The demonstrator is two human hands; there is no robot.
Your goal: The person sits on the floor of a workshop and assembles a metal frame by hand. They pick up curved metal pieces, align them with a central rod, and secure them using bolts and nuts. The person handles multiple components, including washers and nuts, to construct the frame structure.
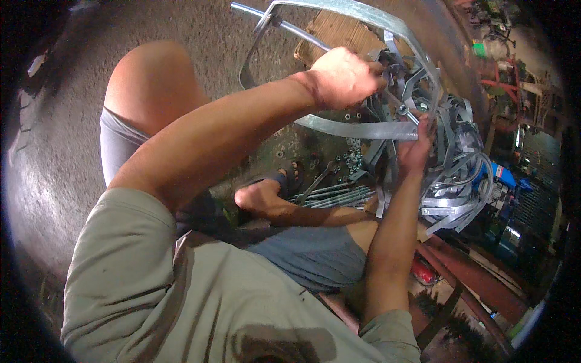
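My left hand is closed in a fist around a long metal rod, which shows on both sides of it. The rod passes through one side of a large bent flat-metal strap frame. Farther along, a nut sits on the rod close to my right hand. My right hand has its fingers closed on the strap frame near its flat lower arm; some fingers are hidden behind the metal.
A pile of bent metal straps lies at the right. Loose nuts, a wrench and several rods lie on the floor by my foot. Cardboard lies beyond the frame. Blue equipment stands far right.
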